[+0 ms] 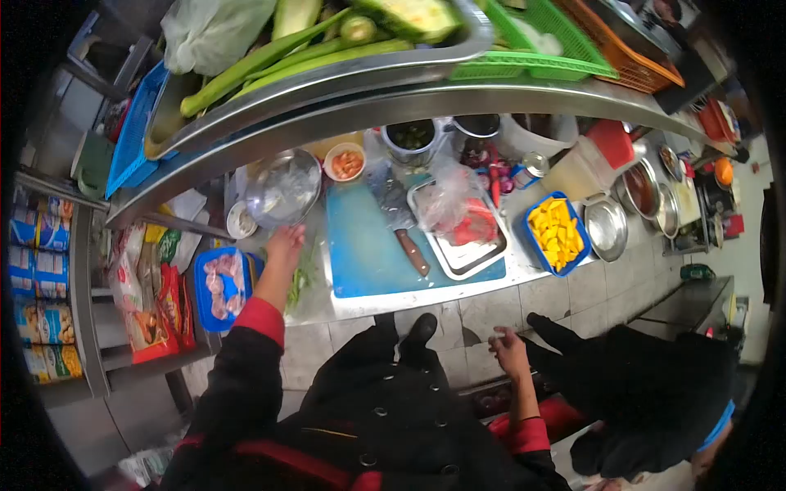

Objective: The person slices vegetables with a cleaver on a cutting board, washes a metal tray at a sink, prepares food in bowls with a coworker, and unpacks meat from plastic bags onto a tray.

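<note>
My left hand (285, 244) reaches to the near rim of a shiny bowl (282, 186), its fingers closed at the edge; the bowl's contents are hard to make out. Green leafy stems (300, 278) lie beside that wrist. My right hand (509, 350) hangs over the floor in front of the counter, fingers loosely bent and apart, holding nothing. Between the hands, a brown-handled knife (412, 251) rests on a blue cutting board (352, 245). A white tray (460, 272) on the board carries red-orange food (475, 224) and a clear plastic bag (446, 196).
Pieces of raw meat lie in a blue container (202, 304) at left. A blue basket (560, 273) holds yellow chunks, beside a metal bowl (606, 231). Overhead, a shelf edge (393, 102) supports a vegetable-filled tray (327, 72). Another person (647, 385) is close by on the right.
</note>
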A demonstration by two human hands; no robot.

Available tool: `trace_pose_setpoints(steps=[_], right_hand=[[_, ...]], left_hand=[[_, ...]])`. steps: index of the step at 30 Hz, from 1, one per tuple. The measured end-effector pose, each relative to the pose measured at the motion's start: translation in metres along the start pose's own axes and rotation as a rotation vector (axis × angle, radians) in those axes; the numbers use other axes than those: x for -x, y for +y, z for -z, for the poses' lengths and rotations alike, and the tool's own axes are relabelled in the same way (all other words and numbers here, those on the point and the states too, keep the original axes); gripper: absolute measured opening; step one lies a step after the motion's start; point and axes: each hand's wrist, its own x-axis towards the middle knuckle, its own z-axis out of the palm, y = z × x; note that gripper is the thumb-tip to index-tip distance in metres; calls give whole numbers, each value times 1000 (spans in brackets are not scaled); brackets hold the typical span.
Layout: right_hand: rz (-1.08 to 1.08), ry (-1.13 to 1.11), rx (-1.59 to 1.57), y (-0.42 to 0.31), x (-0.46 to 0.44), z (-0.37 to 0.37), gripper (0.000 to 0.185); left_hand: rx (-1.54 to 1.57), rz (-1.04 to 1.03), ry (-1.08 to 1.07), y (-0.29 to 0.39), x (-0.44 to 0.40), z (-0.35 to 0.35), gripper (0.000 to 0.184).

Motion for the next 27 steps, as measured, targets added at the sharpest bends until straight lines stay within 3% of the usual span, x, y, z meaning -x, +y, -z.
trace_pose_setpoints(steps=[6,9,11,12,14,15,17,19,24,26,27], right_hand=[[221,-20,57,-111,-11,-12,31],[301,-59,119,-160,-19,-29,31],[313,-88,139,-195,-27,-47,31],[374,-143,182,-214,-31,-58,29],[506,-194,224,-236,-39,-89,27],[580,-191,226,-241,-47,-110,27],[631,-248,312,-260,-60,-157,26],[942,-280,250,-280,-82,-213,27],[836,-281,522,-337,-130,-335,25],[742,-215,874,-328,-157,-374,24],[746,-218,886,-322,-164,-381,24]], left_hand=[[49,133,12,8,53,-16,28],[-149,135,-129,6,89,2,30],[-748,-39,-332,-1,124,3,18],[-738,-38,-320,-4,134,6,18],[-1295,-869,-265,-7,147,15,12],[-1288,-867,-256,-3,149,19,12],[-1297,-623,-191,2,155,27,14],[-1342,-656,-166,-1,161,45,18],[-1389,-685,-26,-21,169,67,35],[-1428,-489,-183,-29,171,62,46],[-1416,-486,-177,-33,174,62,46]])
